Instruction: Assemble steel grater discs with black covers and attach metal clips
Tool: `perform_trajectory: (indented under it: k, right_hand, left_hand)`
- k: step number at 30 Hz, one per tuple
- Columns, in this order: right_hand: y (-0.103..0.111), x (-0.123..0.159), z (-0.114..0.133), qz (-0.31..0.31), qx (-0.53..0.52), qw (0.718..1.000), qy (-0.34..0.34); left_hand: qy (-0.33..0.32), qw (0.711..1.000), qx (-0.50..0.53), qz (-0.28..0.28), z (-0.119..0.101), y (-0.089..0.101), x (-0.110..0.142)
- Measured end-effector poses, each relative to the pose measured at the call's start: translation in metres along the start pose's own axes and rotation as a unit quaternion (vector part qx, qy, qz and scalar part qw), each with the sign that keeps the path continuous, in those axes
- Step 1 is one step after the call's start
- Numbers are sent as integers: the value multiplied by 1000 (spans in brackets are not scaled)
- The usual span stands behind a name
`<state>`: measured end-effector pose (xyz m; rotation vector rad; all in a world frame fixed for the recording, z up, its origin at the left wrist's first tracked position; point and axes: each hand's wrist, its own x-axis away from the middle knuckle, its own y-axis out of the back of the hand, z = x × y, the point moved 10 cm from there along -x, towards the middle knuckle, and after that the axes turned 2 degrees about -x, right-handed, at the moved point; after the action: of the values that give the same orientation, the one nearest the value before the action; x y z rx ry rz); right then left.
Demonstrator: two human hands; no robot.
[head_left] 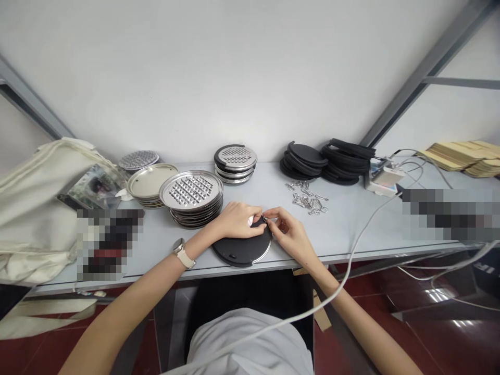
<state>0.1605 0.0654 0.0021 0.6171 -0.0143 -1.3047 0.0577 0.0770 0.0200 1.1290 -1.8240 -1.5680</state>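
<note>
In the head view, the right hand (289, 233) has thumb and forefinger pinched together on a small metal clip (264, 218) at the far right edge of a black disc (236, 249). The disc lies at the near edge of the table (344, 221), under the left hand's fingers and left of the right hand's. The left hand (239, 220) rests over the disc's far part, thumb and forefinger reaching toward the clip; whether they grip it cannot be told. A bit of white (250, 221) shows between them. Just beyond the left fingers, to their left, stand stacked graters (191, 190), with pale lids (151, 181) behind. Straight beyond both hands' fingers is a silver stack (236, 156). Beyond the right fingers, to their right, lie loose wire hooks (307, 200), with black covers (304, 154) behind them.
</note>
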Motion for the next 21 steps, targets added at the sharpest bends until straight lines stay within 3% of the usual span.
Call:
perform_trajectory:
  k: [21]
  right_hand:
    - [-1,-1,-1,5,-10,1000,-13]
  left_hand:
    - [-11,1000,0,-13,0,0,0]
